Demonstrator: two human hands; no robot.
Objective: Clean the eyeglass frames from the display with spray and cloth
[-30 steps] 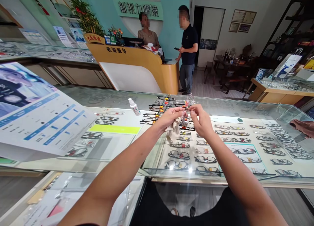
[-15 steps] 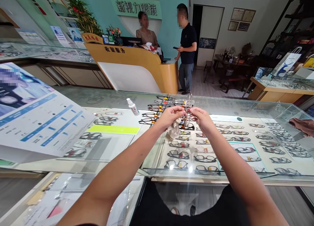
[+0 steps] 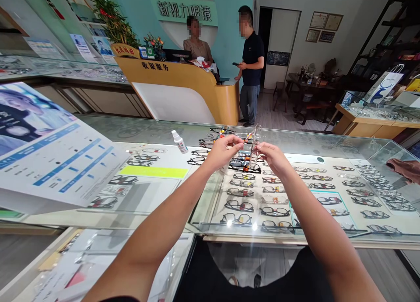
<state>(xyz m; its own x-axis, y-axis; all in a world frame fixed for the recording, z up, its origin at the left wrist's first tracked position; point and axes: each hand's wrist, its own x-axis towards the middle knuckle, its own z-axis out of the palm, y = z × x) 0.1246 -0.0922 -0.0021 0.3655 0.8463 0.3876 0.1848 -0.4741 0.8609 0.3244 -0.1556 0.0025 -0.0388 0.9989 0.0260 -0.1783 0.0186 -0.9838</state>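
A pair of thin-framed eyeglasses is held upright above the glass display counter. My right hand pinches it at the frame's right side between thumb and fingers. From the left, my left hand closes its fingertips on what looks like a reddish temple arm of the same pair. A bit of pale cloth shows under my left palm, mostly hidden by the hand. Around and beneath both hands lie rows of eyeglasses. A small white spray bottle stands on the counter left of my hands.
A large printed card stands on the counter's left. Behind the glass counter is a wooden cashier desk with one person behind it and another person beside it. A brown cloth lies at the right.
My left hand has turned and its fingers have moved to the temple arm. The cloth that hung below it is now mostly covered. The eyeglasses have tilted slightly.
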